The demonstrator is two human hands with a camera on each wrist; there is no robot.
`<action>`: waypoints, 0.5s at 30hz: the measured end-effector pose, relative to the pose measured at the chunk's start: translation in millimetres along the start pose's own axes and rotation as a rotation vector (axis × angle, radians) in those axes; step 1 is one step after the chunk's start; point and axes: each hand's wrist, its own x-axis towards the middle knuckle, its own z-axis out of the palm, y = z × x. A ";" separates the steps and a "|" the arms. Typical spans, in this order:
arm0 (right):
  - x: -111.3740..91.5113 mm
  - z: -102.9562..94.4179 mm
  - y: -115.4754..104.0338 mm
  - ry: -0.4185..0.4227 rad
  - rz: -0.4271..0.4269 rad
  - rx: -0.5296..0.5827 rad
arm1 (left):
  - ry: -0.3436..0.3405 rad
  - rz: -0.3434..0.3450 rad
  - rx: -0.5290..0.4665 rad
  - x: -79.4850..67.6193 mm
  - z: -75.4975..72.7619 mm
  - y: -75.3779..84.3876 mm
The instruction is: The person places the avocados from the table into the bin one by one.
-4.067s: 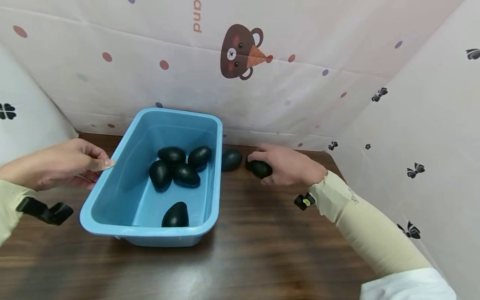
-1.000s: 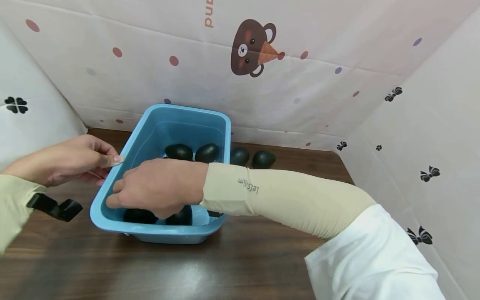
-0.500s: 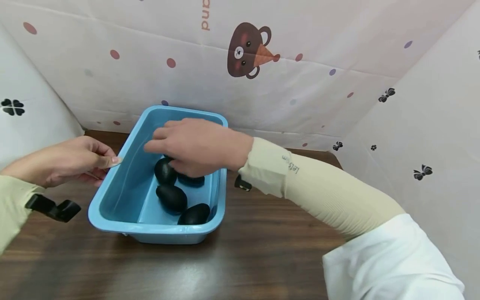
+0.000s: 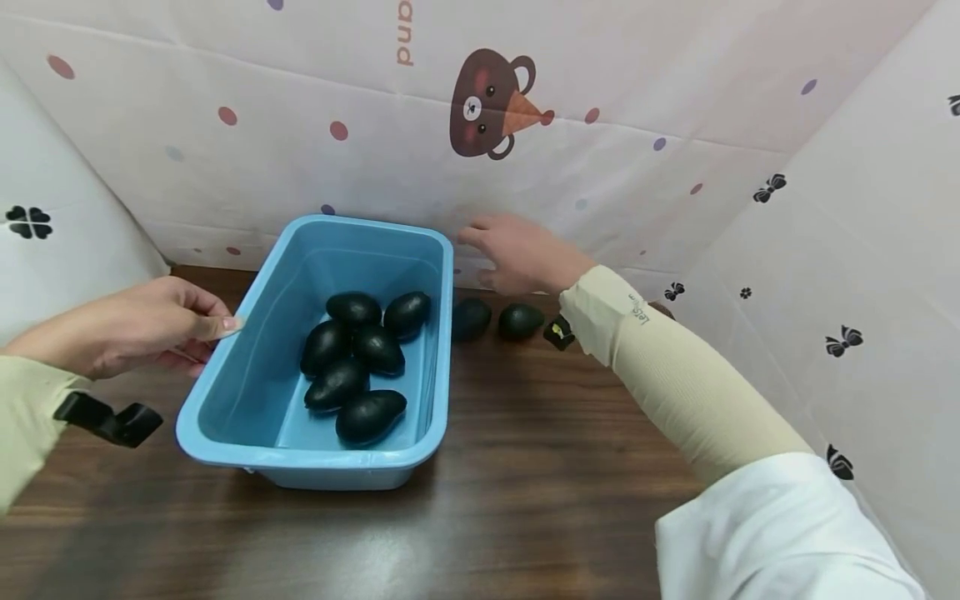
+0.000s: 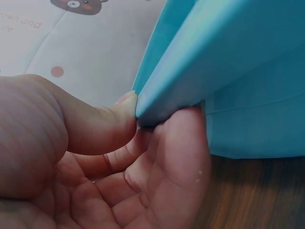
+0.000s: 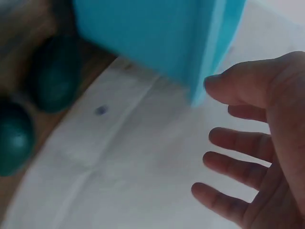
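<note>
A light blue plastic bin [image 4: 191,425] stands on the table, with several dark green avocados [image 4: 378,350] lying in its middle and front. My left hand [image 4: 161,325] pinches the bin's left rim; in the left wrist view the thumb [image 5: 107,124] presses on the outer edge and the fingers curl beneath the lip. My right hand [image 4: 521,254] hovers past the bin's right rim, fingers spread and holding nothing, as the right wrist view shows. Below it, two avocados sit on the table: one [image 4: 471,320] right beside the bin, another [image 4: 521,322] a little farther right.
The dark wood table [image 4: 517,500] extends in front of the bin and to its right. A pale printed sheet with a bear [image 4: 480,104] rises close behind. Side sheets [image 4: 885,250] with bow prints flank the table.
Earlier my right hand gripped an avocado on the table, then reached into the bin. One more avocado now lies there, and the hand has withdrawn rightward, empty. My left hand stays on the rim.
</note>
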 end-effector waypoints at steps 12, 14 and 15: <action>-13.7 114.7 61.6 -0.272 0.312 0.249 | 0.001 -0.004 -0.004 0.2 1.3 0.1; -16.3 133.3 63.3 -0.298 0.344 0.268 | 0.000 -0.003 -0.007 0.6 1.6 0.1; -17.7 141.2 63.4 -0.308 0.362 0.286 | -0.001 -0.004 -0.008 0.8 1.9 0.2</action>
